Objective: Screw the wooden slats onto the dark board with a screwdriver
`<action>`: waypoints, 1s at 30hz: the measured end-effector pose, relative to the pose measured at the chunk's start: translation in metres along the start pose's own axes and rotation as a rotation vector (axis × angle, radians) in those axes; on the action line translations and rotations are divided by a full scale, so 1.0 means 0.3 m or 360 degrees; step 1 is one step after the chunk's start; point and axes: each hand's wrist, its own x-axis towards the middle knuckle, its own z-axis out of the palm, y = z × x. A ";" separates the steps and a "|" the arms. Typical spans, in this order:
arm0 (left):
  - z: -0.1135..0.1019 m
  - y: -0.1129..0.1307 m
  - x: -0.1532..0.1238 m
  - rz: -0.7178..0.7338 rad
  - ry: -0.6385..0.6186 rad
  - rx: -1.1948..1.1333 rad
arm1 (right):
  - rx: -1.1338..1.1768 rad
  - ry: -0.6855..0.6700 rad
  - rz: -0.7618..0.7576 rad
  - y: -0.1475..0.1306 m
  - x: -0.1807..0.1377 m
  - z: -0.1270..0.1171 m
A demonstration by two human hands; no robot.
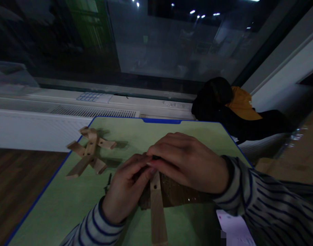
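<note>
My left hand and my right hand meet over the middle of the table, fingertips pinched close together. Between them a long wooden piece with a dark hole points down toward me; its far end is hidden under my fingers. Something small and dark sits at my right fingertips, too covered to name. Beneath the hands lies a brown, shiny flat piece. To the left stands a wooden figure of drilled slats, spread out like limbs. A small dark object lies beside my left hand.
The green table has a blue edge. A phone-like light purple object is near my right sleeve. Beyond the table are a white radiator, a window sill and a black and orange bag.
</note>
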 end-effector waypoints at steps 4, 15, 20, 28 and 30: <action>-0.002 0.003 -0.005 -0.0019 0.0100 0.0136 | 0.0003 -0.0088 -0.0029 -0.011 0.008 -0.023; -0.009 0.005 -0.003 0.0076 -0.0062 0.0093 | 0.0030 -0.0014 -0.0086 -0.011 0.009 -0.031; 0.004 0.003 -0.006 0.0018 0.0066 0.0163 | -0.0039 -0.0047 -0.0100 -0.013 0.013 -0.027; -0.011 -0.006 -0.003 0.0075 0.0047 0.0178 | -0.0022 -0.0148 -0.0104 -0.034 0.040 -0.047; -0.011 -0.005 -0.003 0.0089 -0.0006 0.0160 | -0.0060 -0.0152 -0.0110 -0.030 0.035 -0.045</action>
